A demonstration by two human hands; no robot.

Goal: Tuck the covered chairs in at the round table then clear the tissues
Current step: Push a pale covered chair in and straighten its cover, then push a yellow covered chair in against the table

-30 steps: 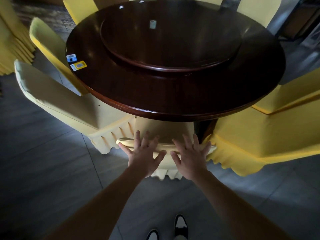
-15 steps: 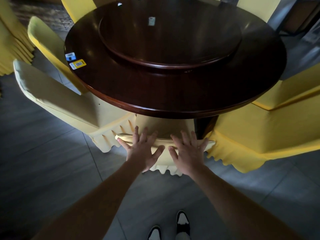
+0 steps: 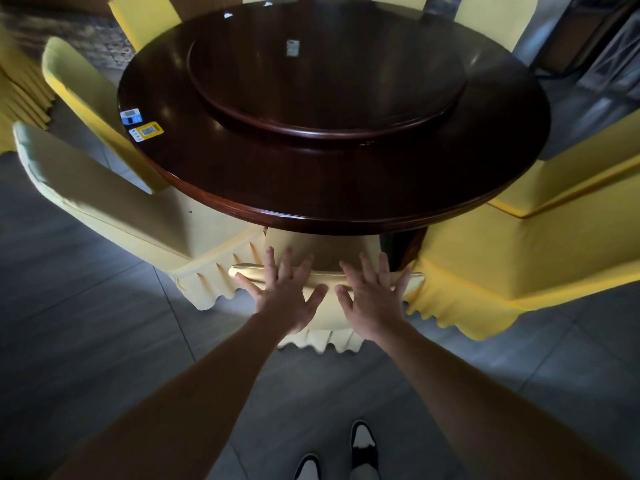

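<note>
Nearest: two shoes point(image 3: 346, 455), dark with white toes, standing on the grey tiled floor point(image 3: 86, 341) at the bottom edge. Two bare forearms are reaching forward from there.

The left hand point(image 3: 282, 294) is lying flat, fingers spread and straight, pressing on the top edge of the backrest of the near covered chair point(image 3: 325, 317). The right hand point(image 3: 372, 299) is doing the same just beside it, fingers fanned, palm down. Neither grip is closing round anything; both are wide open and only pushing against the cloth.

That chair is sitting straight ahead, its seat reaching in under the rim of the round desk point(image 3: 346, 188), its pale yellow frilled skirt hanging to the floor below the hands.

Flanking it closely: a pale yellow chair on the left point(image 3: 114, 216), backrest angled outward, its frill touching the near chair's cover; a brighter yellow chair on the right point(image 3: 512, 258), its skirt crowding the near chair's right corner. A dark desk leg point(image 3: 403, 247) is showing in the gap between near chair and right one.

On the dark wooden desk: a raised turntable point(image 3: 329, 81) at centre, a small pale card or packet point(image 3: 293, 47) lying on it, too small to tell what it is. Near the left rim, a blue sticker point(image 3: 131, 116) and a yellow sticker point(image 3: 147, 130).

Farther: more yellow chairs point(image 3: 145, 22) ringing the far side, and stacked yellow covers point(image 3: 20, 91) at far left.
</note>
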